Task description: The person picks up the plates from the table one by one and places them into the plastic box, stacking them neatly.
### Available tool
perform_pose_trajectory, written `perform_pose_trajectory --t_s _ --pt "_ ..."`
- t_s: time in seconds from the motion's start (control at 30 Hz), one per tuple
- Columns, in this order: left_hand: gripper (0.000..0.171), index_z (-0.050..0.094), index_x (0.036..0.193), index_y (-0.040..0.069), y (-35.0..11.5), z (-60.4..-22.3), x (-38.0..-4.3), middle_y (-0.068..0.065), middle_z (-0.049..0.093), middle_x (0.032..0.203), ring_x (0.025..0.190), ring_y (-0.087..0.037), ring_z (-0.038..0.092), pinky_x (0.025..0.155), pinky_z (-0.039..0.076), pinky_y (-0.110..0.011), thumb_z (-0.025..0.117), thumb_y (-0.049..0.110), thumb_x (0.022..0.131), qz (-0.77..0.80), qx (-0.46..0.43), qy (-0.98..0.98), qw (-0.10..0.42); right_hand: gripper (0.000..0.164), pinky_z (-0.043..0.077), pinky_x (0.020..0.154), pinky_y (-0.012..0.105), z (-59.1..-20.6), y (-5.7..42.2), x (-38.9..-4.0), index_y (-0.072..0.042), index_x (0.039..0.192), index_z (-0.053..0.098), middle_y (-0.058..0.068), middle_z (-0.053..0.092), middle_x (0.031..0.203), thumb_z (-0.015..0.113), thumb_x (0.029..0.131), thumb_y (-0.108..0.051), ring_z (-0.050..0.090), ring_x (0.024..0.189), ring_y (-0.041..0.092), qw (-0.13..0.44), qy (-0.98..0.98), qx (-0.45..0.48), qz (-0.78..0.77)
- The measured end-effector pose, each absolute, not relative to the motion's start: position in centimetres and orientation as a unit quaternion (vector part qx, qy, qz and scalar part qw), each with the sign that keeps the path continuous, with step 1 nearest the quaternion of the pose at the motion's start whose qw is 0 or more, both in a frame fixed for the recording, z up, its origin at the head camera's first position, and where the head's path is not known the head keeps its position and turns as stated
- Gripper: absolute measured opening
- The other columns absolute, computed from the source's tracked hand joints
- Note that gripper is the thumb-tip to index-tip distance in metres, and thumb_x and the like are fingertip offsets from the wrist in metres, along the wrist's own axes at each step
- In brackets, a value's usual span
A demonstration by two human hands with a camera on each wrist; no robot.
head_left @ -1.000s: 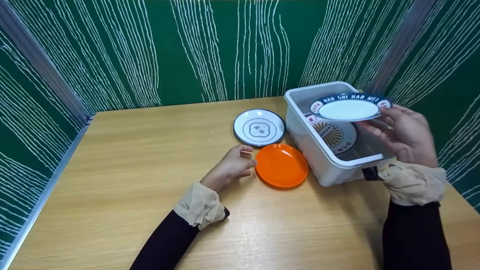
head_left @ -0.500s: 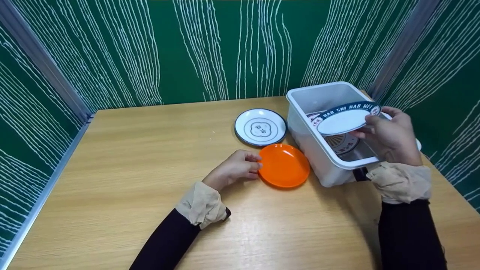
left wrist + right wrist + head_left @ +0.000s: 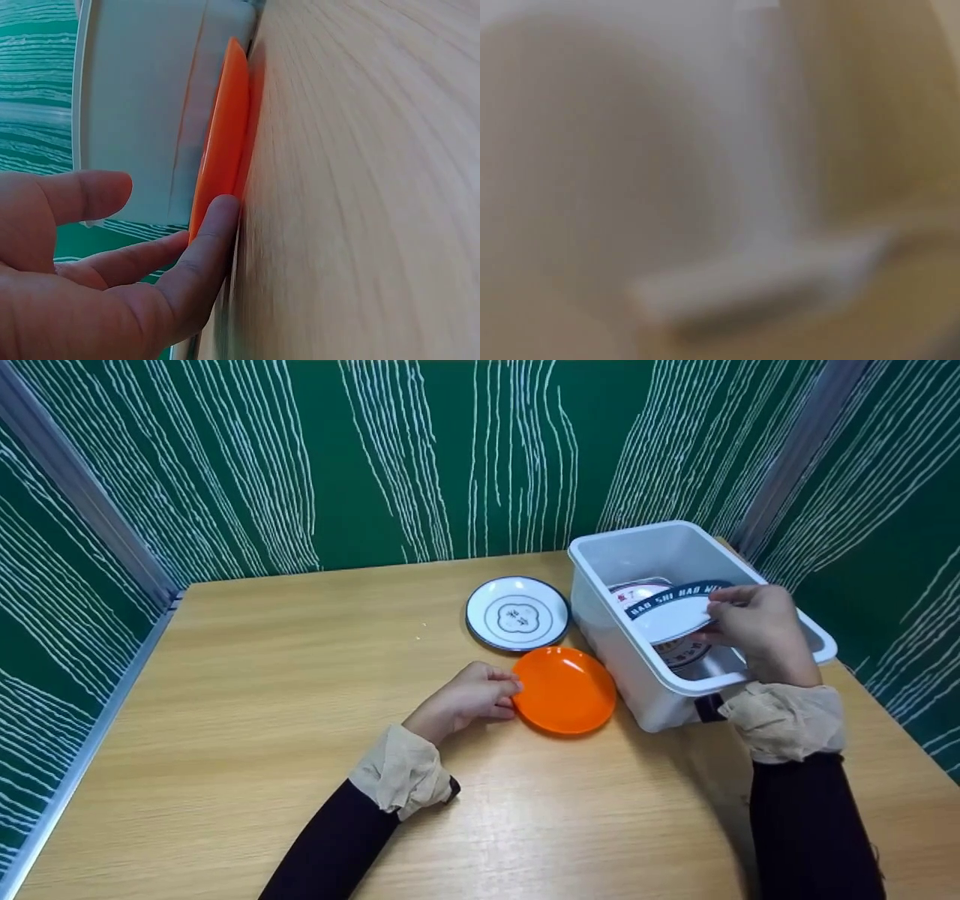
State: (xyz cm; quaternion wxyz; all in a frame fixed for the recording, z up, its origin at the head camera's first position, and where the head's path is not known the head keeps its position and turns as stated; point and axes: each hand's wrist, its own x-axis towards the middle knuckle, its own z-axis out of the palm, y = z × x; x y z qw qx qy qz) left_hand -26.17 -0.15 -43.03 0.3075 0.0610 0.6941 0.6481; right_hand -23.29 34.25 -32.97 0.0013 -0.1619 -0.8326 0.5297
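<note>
My right hand [image 3: 769, 634] pinches the edge of a white plate [image 3: 671, 619] with a dark blue lettered rim. That plate is tilted inside the white plastic bin [image 3: 622, 675], over another patterned plate [image 3: 686, 656] lying there. On the table, my left hand [image 3: 476, 694] touches the left edge of an orange plate [image 3: 566, 691]. In the left wrist view, fingertips [image 3: 219, 214] meet the near rim of the orange plate [image 3: 223, 135], while the thumb stands apart from it. The right wrist view is too blurred to read.
A white plate [image 3: 517, 615] with a dark rim and a central motif lies behind the orange one, close to the bin's left wall. Green panels [image 3: 375, 457] with white wavy lines enclose the wooden table [image 3: 262, 682] at the back and sides.
My right hand has lowered the blue-rimmed plate leftward and down into the bin, tilting it more. My left hand has moved slightly right, up to the orange plate's edge.
</note>
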Motion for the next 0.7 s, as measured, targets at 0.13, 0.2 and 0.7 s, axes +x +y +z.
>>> perform_pose_trajectory --t_s 0.13,0.2,0.7 --pt "0.021 0.061 0.118 -0.009 -0.15 -43.00 -26.11 -0.004 0.059 0.082 0.071 -0.014 0.060 0.073 0.062 -0.028 0.057 0.004 0.103 0.650 0.060 0.692 0.309 0.051 0.059 0.091 0.028 -33.03 34.23 -23.36 0.008 0.153 0.036 0.027 0.037 0.147 0.044 0.109 -0.016 0.060 0.113 0.027 -0.013 -0.842 -0.158 0.516" --pt "0.020 0.061 0.117 -0.009 -0.18 -42.93 -26.08 -0.004 0.059 0.082 0.071 -0.014 0.059 0.073 0.062 -0.027 0.057 0.004 0.102 0.650 0.058 0.692 0.309 0.054 0.059 0.091 0.029 -33.00 34.20 -23.35 0.008 0.153 0.036 0.025 0.040 0.145 0.046 0.109 -0.021 0.059 0.114 0.027 -0.022 -0.847 -0.154 0.507" --pt "0.016 0.064 0.111 -0.005 -0.11 -43.09 -26.11 -0.005 0.060 0.084 0.072 -0.014 0.060 0.075 0.062 -0.028 0.056 0.006 0.102 0.645 0.054 0.696 0.311 0.100 0.059 0.087 0.031 -33.24 34.43 -23.21 0.002 0.162 0.011 0.026 0.027 0.155 0.052 0.098 -0.063 0.047 0.122 0.032 -0.054 -0.861 -0.119 0.492"
